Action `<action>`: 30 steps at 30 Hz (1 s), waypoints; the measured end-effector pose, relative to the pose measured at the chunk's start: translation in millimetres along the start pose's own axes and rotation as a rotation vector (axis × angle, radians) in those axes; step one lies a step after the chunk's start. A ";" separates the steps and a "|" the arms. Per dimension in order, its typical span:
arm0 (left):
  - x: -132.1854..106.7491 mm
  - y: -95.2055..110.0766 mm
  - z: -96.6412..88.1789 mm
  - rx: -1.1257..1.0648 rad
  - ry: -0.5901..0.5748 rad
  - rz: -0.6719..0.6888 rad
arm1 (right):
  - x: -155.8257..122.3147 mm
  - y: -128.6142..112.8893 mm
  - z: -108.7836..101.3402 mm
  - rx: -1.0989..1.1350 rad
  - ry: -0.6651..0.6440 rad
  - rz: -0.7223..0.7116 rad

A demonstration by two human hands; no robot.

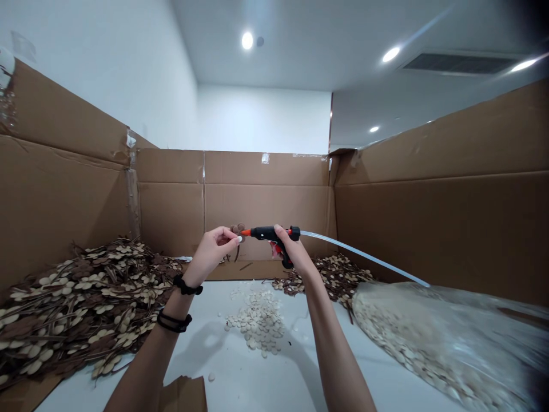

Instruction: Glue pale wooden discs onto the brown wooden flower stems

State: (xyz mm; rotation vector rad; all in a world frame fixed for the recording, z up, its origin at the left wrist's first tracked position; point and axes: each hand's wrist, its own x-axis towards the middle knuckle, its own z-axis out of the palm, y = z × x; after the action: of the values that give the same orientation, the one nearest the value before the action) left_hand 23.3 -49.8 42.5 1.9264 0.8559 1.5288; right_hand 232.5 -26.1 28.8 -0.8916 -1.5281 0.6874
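My left hand [209, 250] is closed, its fingertips pinching a brown flower-shaped cutout [241, 228] with a thin dark stem hanging down. A small white disc [239, 239] shows at the thumb tip; whether it is stuck to the flower I cannot tell. My right hand [295, 252] grips a black glue gun [266, 233], thumb on top of its body. The gun's orange nozzle [246, 233] points left and is close to or touching the flower. A long translucent glue stick [364, 253] sticks out of the gun's back and curves down to the right.
Loose white discs [259, 323] lie on the white table [231, 389]. Flower cutouts are heaped in a left pile [94, 297] and a right pile [338, 274]. A clear plastic bag [429, 332] of discs lies at right. Cardboard walls [266, 206] surround the table; a cardboard piece [184, 395] is in front.
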 end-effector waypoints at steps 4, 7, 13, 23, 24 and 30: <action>0.0 0.1 -0.3 0.024 0.005 -0.001 | 0.5 1.9 -0.6 -0.020 0.008 -0.011; -0.4 1.5 -0.6 0.028 0.004 -0.002 | -0.2 0.5 -0.4 -0.020 0.006 -0.018; 0.3 0.1 0.2 0.029 0.017 0.013 | -7.6 -15.1 -2.4 -0.148 -0.009 -0.078; 4.0 -7.5 -0.3 0.012 0.037 0.010 | -11.0 -19.0 -4.0 -0.061 0.149 -0.090; 3.6 -7.1 0.1 0.008 0.024 0.007 | -9.3 -17.0 -0.2 -0.016 0.116 -0.099; 2.0 -4.8 6.2 -0.002 -0.027 -0.021 | 2.3 -5.8 22.6 0.109 -0.082 -0.198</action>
State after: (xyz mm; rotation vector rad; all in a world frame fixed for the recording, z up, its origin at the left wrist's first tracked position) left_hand 28.9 -45.2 38.9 1.9263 0.8608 1.4876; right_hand 209.3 -25.9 31.4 -0.6274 -1.6111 0.6619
